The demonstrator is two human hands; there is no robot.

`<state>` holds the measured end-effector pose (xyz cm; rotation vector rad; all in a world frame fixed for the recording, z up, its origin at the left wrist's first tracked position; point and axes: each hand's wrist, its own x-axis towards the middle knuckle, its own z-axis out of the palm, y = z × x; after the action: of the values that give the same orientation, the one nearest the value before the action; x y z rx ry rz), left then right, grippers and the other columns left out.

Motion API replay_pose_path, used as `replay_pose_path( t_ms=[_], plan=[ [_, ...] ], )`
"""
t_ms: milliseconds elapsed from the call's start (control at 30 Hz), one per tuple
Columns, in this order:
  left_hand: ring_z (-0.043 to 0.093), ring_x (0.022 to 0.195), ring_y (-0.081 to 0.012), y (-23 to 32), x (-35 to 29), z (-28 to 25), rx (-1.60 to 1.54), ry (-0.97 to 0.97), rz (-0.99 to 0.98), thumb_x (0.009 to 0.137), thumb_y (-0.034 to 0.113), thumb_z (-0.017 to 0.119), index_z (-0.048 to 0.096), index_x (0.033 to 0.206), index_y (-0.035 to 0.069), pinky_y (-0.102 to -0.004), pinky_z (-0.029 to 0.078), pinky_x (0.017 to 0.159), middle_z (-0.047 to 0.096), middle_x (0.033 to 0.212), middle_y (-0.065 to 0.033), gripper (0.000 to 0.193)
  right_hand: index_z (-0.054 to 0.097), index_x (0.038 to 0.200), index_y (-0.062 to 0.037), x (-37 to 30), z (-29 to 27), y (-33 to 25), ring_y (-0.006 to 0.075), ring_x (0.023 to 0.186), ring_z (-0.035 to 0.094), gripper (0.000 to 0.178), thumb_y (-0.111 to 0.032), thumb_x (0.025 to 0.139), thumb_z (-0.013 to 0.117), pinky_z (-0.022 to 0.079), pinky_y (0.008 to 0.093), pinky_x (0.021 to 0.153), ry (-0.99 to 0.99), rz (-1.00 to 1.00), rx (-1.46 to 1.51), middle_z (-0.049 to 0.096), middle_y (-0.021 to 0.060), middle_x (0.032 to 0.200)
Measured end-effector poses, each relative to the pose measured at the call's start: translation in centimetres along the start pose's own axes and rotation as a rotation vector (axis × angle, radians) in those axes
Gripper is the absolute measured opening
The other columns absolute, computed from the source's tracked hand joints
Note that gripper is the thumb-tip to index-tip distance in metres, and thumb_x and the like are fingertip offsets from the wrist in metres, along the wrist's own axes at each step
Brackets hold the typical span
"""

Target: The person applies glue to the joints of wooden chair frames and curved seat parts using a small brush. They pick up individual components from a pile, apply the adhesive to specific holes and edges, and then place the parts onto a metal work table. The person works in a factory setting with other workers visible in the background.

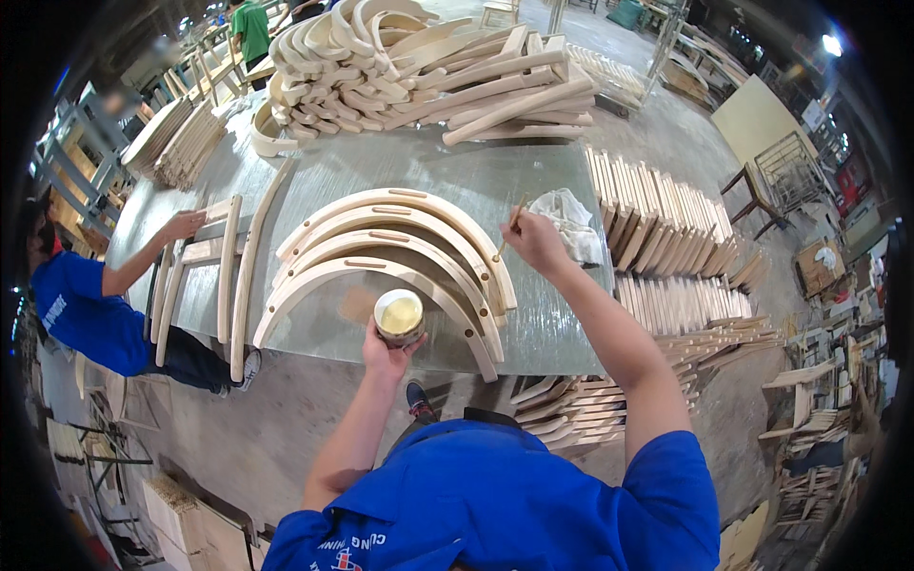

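My left hand [388,356] is wrapped round a small round tub [400,320] of pale yellow, glue-like paste, below the nearest arch. Between the fingers of my right hand [536,238] is a thin stick-like brush [512,226]. Its lower tip meets the right side of the farthest arch, at or beside a hole there. Several curved wooden arches [381,243] lie nested on the grey tabletop [543,333]. Each has a slot near its crown and round holes toward its ends. A crumpled white cloth [567,226] lies just right of my right hand.
Curved and straight wooden parts [419,86] are piled at the table's far side. To the left, a co-worker in blue [90,300] touches a wooden frame [224,228]. Stacked wooden pieces [662,214] stand right of the table. Another person in green [250,33] is farther back.
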<state>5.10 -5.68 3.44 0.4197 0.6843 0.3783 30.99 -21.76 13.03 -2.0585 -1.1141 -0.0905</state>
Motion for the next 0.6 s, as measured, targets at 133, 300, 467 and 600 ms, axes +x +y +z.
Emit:
replay_pose_path(
  t_ms=[133,300,467,600],
  plan=[
    [0.053,0.109,-0.0332,0.2,-0.9,-0.5,0.019,0.075,0.034,0.095,0.043,0.032,0.044,0.128,0.013,-0.0550,0.049,0.085,0.049,0.127,-0.0137,0.047,0.052,0.079,-0.0017,0.6,1.1,0.7,0.0382,0.066,0.058,0.021,-0.022,0.083,0.057,0.046,0.0450,0.061,-0.071,-0.059,-0.071,0.058,0.0198,0.066],
    [0.052,0.111,-0.0319,1.0,-1.9,-1.6,0.013,0.114,0.056,0.095,0.042,0.032,0.044,0.128,0.014,-0.0534,0.050,0.085,0.048,0.127,-0.0128,0.045,0.053,0.078,-0.0006,1.6,1.7,0.6,0.0396,0.069,0.058,0.020,-0.020,0.082,0.057,0.045,0.0453,0.062,-0.109,-0.063,-0.077,0.058,0.0209,0.069],
    [0.054,0.108,-0.0318,1.1,-2.0,-2.3,0.020,0.069,0.086,0.095,0.044,0.032,0.044,0.127,0.013,-0.0538,0.051,0.082,0.050,0.125,-0.0130,0.046,0.053,0.079,-0.0002,2.2,1.7,1.0,0.0399,0.068,0.058,0.022,-0.021,0.082,0.059,0.045,0.0443,0.060,-0.065,-0.070,-0.070,0.058,0.0210,0.068],
    [0.055,0.107,-0.0318,1.1,-2.0,-2.6,0.023,0.063,0.079,0.095,0.043,0.031,0.044,0.127,0.012,-0.0541,0.051,0.082,0.051,0.123,-0.0132,0.046,0.055,0.079,-0.0006,2.2,1.5,0.5,0.0403,0.069,0.058,0.020,-0.021,0.081,0.057,0.045,0.0456,0.062,-0.097,-0.068,-0.078,0.059,0.0210,0.069]
  ],
)
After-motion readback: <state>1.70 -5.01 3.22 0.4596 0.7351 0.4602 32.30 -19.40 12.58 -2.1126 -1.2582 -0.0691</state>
